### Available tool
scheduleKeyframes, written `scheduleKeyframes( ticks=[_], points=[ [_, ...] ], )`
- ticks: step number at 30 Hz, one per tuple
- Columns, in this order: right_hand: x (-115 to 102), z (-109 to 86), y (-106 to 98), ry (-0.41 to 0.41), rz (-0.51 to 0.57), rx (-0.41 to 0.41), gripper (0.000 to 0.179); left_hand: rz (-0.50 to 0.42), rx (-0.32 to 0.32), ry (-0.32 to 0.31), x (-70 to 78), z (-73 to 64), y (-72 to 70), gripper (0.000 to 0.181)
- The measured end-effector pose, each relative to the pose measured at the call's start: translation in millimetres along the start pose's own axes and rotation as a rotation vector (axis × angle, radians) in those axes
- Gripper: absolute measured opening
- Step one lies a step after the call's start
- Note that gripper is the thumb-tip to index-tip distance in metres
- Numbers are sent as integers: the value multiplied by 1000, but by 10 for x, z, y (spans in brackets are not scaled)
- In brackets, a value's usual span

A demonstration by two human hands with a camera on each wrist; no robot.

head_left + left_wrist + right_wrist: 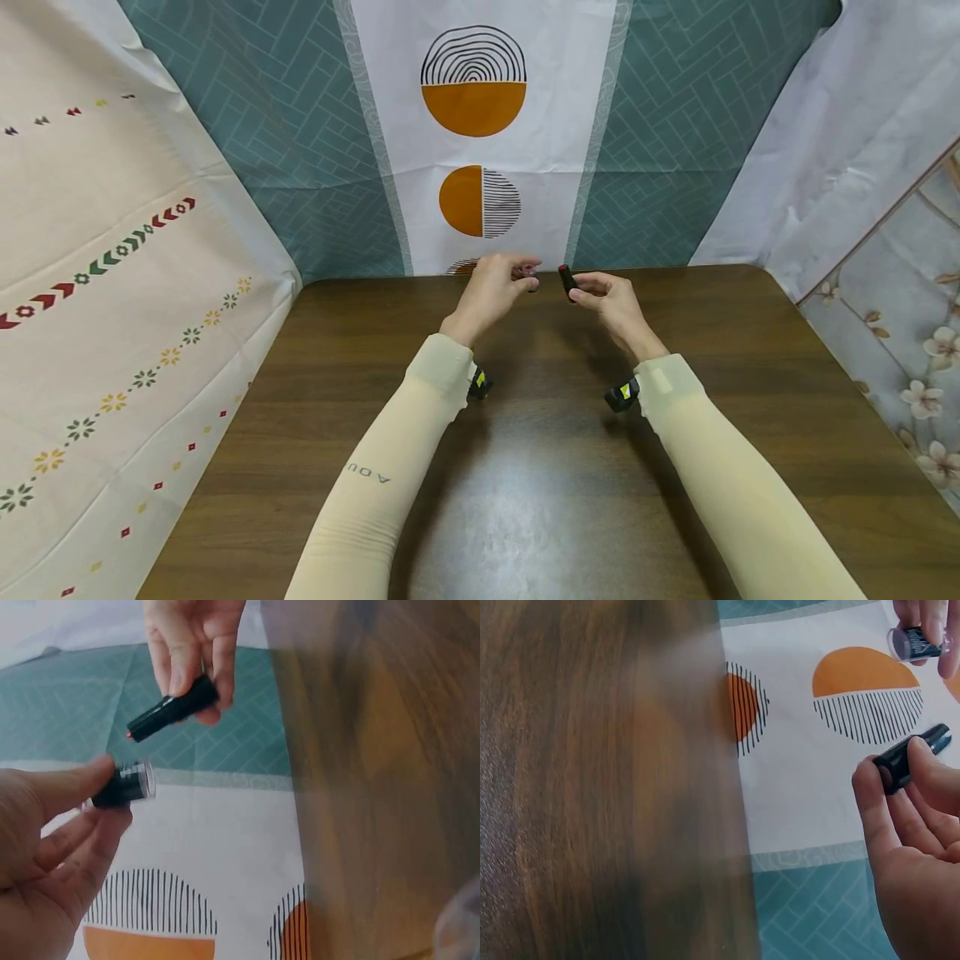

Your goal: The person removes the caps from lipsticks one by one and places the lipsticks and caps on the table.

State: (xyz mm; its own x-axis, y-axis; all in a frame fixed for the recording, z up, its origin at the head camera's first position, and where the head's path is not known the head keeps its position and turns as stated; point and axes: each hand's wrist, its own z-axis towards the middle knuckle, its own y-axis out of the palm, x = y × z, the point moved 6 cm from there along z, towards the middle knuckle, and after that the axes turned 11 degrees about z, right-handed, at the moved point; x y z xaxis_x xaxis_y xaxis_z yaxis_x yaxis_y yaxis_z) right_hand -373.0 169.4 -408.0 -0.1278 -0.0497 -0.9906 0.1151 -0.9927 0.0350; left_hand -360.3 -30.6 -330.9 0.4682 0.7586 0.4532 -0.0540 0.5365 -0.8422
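Note:
My left hand pinches a short dark cap with a clear rim between thumb and fingers. Facing it, my right hand holds a slim black lipstick tube by its lower end, thumb against fingers. A small red tip shows at the end of the tube that leans toward the cap. Tube and cap are apart, with a gap between them. In the right wrist view the lipstick lies tilted across the fingertips. Both hands are raised above the far edge of the table.
Beneath the arms spreads a brown wooden table. A teal and white patterned cloth hangs behind its far edge. Pale curtains stand at the left and right. Dark wrist cameras sit under both cuffs.

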Motion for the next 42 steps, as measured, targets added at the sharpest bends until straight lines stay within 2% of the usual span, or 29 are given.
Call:
scheduleKeyframes(
  ticks=[8,14,22,28,33,37,42],
  points=[
    [7,-26,-137,6,79,20,44,32,32,-31,173,53,244,40],
    [27,-68,-264,23,74,56,46,26,38,-56,272,71,428,41],
    [24,-117,-383,4,38,85,44,42,10,-78,262,74,649,36],
    [81,-142,-469,25,-68,88,43,23,9,-71,234,105,810,35],
    [159,-168,-542,84,-185,92,44,10,23,-68,229,111,933,28],
    [217,-195,-597,121,-240,75,46,7,-11,-61,246,94,1048,28],
    [277,-217,-656,136,-259,39,46,26,-42,-54,276,92,1177,31]
  ],
)
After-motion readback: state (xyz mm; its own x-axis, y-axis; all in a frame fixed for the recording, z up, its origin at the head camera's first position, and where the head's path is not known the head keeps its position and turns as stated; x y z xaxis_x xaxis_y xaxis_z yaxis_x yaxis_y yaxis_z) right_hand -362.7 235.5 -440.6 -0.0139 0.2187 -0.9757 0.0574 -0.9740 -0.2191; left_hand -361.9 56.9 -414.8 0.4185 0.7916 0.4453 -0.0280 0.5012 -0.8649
